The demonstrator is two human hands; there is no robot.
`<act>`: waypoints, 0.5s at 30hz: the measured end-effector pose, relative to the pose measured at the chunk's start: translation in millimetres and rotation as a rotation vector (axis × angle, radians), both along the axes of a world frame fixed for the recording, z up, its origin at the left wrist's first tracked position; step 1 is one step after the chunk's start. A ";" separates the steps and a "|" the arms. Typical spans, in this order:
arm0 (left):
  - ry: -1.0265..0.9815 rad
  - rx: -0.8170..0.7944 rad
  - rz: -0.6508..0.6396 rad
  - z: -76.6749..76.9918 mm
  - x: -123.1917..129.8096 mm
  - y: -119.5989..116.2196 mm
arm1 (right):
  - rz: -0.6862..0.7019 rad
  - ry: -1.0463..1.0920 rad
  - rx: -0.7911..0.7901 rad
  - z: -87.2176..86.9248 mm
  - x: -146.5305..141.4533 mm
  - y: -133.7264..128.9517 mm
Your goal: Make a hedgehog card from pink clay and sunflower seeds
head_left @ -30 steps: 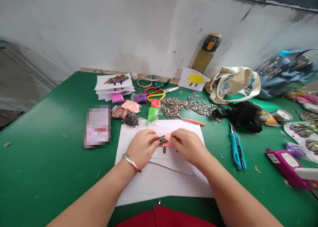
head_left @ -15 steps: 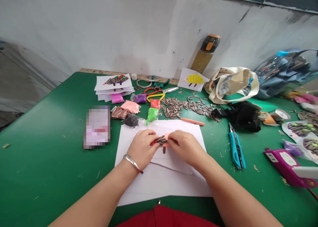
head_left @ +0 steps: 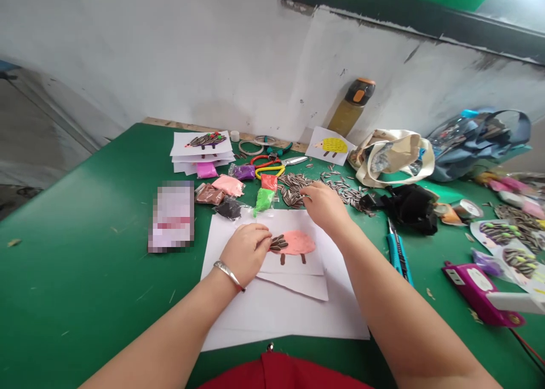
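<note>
A pink clay body (head_left: 300,242) with two brown legs lies on a white card on larger white sheets (head_left: 340,315). Several striped seeds (head_left: 279,242) are set in its left end. My left hand (head_left: 247,250) rests on the card's left side, fingers bent together at the seeds; whether it holds anything is hidden. Beyond the card, my right hand (head_left: 321,204) reaches to the loose seed pile (head_left: 293,187), its fingertips touching the near seeds. What sits between those fingertips is too small to tell.
Clay packets (head_left: 227,184), scissors (head_left: 276,164) and stacked cards (head_left: 202,145) lie behind the sheets. To the right are a teal cutter (head_left: 399,252), a black bag (head_left: 411,207), a cream bag (head_left: 392,156) and a magenta tool (head_left: 479,292). A bottle (head_left: 351,108) leans on the wall.
My right hand has moved from the pink body up to the seed pile, uncovering the body and its second leg. My left hand stays at the card. The view has tilted slightly.
</note>
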State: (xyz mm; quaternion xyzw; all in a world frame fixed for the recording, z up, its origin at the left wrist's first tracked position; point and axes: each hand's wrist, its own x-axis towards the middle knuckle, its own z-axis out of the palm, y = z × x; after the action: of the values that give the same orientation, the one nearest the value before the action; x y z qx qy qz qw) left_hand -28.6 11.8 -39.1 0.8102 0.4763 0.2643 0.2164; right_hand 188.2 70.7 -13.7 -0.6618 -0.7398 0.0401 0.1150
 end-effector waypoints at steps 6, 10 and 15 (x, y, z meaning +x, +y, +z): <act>-0.001 -0.016 0.018 0.3 1.6 -0.3 | 0.008 -0.082 -0.062 -21.3 -0.8 9.1; -0.006 -0.015 0.026 0.2 1.9 -0.5 | -0.024 -0.029 -0.047 -15.4 -2.5 3.1; 0.006 -0.042 -0.017 3.1 1.5 -1.3 | -0.001 0.247 -0.007 7.4 -5.5 -37.2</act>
State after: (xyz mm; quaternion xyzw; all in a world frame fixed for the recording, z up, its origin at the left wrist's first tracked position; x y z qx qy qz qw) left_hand -27.1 10.5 -35.9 0.8103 0.4755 0.2499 0.2342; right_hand 182.7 33.5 -6.3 -0.6525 -0.7195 0.1239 0.2029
